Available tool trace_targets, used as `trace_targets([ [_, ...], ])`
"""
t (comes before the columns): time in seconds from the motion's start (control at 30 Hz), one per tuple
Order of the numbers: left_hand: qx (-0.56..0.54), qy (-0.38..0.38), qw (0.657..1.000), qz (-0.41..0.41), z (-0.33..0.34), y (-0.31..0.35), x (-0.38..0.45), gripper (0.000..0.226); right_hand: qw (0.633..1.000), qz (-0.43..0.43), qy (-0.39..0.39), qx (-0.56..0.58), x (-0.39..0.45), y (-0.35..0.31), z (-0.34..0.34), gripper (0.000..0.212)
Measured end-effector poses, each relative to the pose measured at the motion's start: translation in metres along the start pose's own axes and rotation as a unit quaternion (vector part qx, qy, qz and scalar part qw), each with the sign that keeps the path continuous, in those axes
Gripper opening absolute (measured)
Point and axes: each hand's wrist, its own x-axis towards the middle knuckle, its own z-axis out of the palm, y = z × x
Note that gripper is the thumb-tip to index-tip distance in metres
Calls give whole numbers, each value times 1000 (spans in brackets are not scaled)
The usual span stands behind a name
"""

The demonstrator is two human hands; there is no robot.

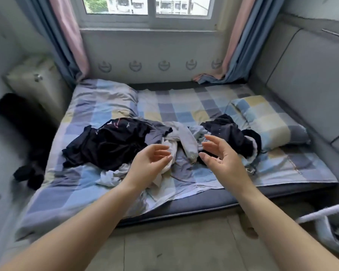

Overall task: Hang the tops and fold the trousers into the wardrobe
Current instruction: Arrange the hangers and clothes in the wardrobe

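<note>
Head view: both arms reach out over a bed (pixel 233 196) covered in a checked sheet. The left hand (pixel 151 161) and right hand (pixel 221 155) hover palms facing each other, fingers loosely curved, gripping nothing. Beneath and beyond them lies a heap of clothes: a black top (pixel 110 141) with printed lettering to the left, pale garments (pixel 180 141) in the middle, possibly trousers, and a dark garment (pixel 229 133) beside a checked pillow (pixel 268 120)
</note>
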Motion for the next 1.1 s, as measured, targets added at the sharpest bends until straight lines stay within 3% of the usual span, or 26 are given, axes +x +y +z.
trace_targets([
  [0.5,19,115,987,-108,-97,-69,112,23,993,49,-104,3,171,52,115,55],
  [0.8,77,160,967,-182,-130,-141,237,20,980,93,-168,-50,312,138,166,54],
  [1.1,121,152,950,-244,-138,-267,337,23,960,161,-204,-105,407,262,231,49],
])
